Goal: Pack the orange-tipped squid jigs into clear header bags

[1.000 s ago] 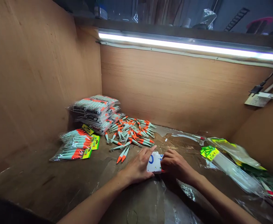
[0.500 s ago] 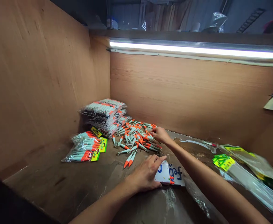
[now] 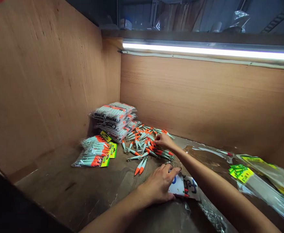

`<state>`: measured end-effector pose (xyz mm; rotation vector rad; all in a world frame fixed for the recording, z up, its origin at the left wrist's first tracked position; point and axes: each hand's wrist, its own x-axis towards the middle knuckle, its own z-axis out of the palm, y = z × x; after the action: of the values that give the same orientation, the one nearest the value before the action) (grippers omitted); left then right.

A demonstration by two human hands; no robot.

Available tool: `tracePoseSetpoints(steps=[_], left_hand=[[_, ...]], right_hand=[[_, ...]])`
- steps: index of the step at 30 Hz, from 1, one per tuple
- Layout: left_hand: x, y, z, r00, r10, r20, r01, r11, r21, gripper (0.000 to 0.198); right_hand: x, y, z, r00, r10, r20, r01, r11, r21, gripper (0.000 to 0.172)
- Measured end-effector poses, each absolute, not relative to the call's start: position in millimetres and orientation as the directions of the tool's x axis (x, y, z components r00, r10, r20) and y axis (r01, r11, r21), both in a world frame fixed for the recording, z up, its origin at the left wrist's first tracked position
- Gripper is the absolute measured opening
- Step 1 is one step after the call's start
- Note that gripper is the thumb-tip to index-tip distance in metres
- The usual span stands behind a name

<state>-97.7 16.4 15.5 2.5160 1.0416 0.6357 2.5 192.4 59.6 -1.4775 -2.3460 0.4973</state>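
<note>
My left hand (image 3: 159, 185) is closed around a folded white card holder (image 3: 178, 187) with blue lettering; orange tips of fishing lures show at its right side. Beyond it, a loose pile of pale green and orange fishing lures (image 3: 142, 142) with metal hooks lies on the bench. My right hand (image 3: 165, 142) reaches into the right side of this pile, fingertips pinched on a fishing lure, which they partly hide. Two lures (image 3: 141, 166) lie side by side at the pile's near edge.
Filled clear bags (image 3: 115, 118) are stacked at the back left, with labelled lure packs (image 3: 93, 152) before them. At right lie green-yellow label cards (image 3: 241, 173) and clear plastic sleeves (image 3: 265, 187). A wooden wall (image 3: 205, 97) and lit tube (image 3: 205, 51) stand behind.
My right hand has moved left across the pile, uncovering lures at its back right. My left hand stays on the card holder. The whole view has shifted slightly.
</note>
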Motion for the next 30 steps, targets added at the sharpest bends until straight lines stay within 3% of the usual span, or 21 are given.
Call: tracePoseSetpoints(steps=[6,13,16,21,27,30], left_hand=[[-97,16,10,0.613,0.75,0.249,0.538,-0.627,0.564,0.108],[-103,24,16,0.516,0.843,0.149,0.559,-0.463,0.688,0.118],[-104,25,21,0.513,0.832,0.21,0.537,-0.502,0.678,0.117],[-96,21,24,0.585,0.727,0.359,0.503,-0.673,0.543,0.108],[-88,17,25,0.577,0.697,0.426,0.497,-0.713,0.494,0.111],[-91,18,22,0.597,0.705,0.384,0.494,-0.699,0.517,0.115]], right_hand=[[57,164,80,-0.527,0.846,0.083,0.531,0.404,-0.744,0.048],[183,85,54,-0.411,0.904,0.117,0.46,0.317,-0.83,0.039],[210,52,40,-0.357,0.926,0.125,0.619,0.334,-0.711,0.029],[186,18,41,-0.374,0.859,0.35,0.82,0.483,-0.308,0.013],[142,16,37,-0.54,0.72,0.436,0.798,0.603,-0.008,0.013],[149,22,42,-0.654,0.673,0.346,0.714,0.7,-0.013,0.016]])
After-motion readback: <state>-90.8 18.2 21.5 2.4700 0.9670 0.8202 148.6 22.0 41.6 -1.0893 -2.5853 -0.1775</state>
